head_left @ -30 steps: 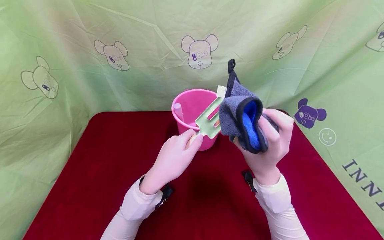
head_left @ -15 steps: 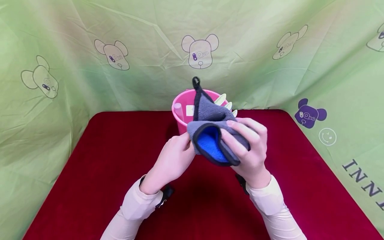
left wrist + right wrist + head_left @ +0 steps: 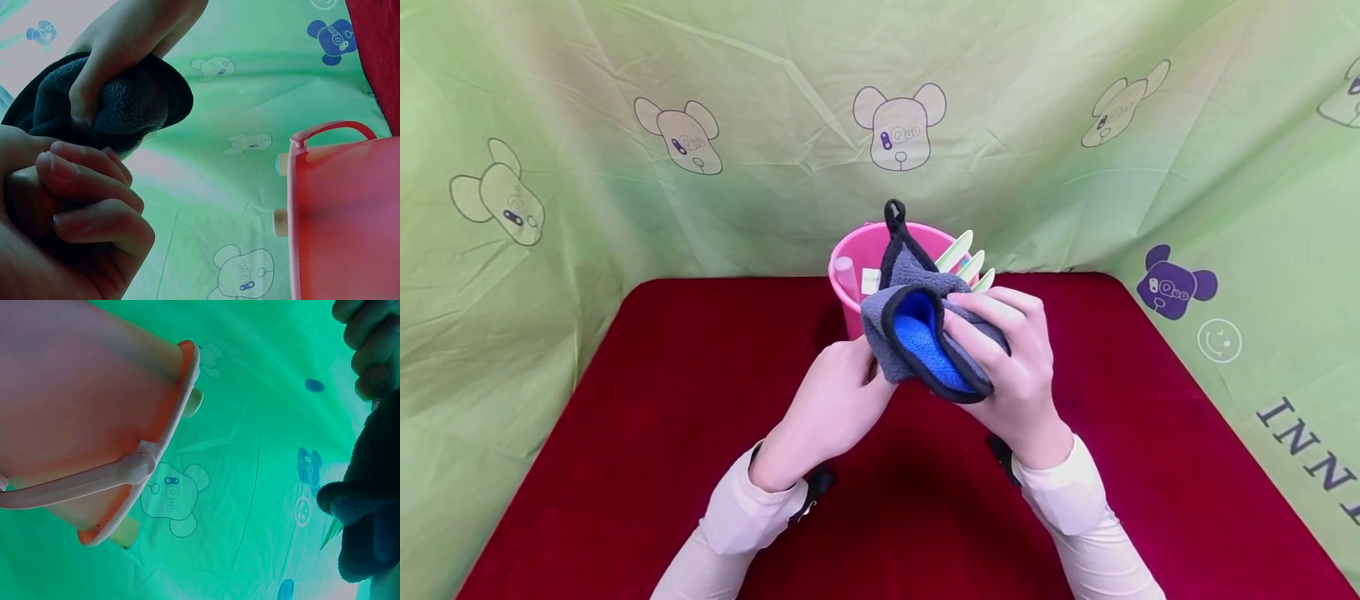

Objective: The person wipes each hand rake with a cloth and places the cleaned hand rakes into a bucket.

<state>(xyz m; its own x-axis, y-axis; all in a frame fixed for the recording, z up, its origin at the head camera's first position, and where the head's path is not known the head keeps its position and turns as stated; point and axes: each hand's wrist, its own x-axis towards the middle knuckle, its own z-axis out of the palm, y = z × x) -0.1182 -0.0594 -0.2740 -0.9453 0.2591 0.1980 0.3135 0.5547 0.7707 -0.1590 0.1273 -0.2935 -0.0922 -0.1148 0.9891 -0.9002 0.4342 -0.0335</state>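
Note:
In the head view my left hand [image 3: 835,400] grips the handle of a small green garden fork, whose tines [image 3: 972,265] stick out past a cloth. That grey cloth [image 3: 910,271] has a blue inner side, black edging, a hanging loop and a white label [image 3: 871,281]. My right hand [image 3: 1011,375] holds the cloth wrapped around the fork's head, hiding most of it. The left wrist view shows my left fingers [image 3: 100,200] curled around the handle end [image 3: 28,200]. Beyond the hands stands a pink bucket [image 3: 850,312], partly covered by the cloth.
A lilac-ended handle [image 3: 845,268] leans inside the bucket; handle ends [image 3: 280,222] show above its rim in the left wrist view. The bucket's carrying handle [image 3: 81,484] hangs at its side. A dark red cloth [image 3: 700,350] covers the table, and a green printed curtain [image 3: 775,167] surrounds it.
My right hand has moved left and down with the cloth, bringing it over the fork's head. The fork has turned so that its tines point up and right. My left hand barely shifted.

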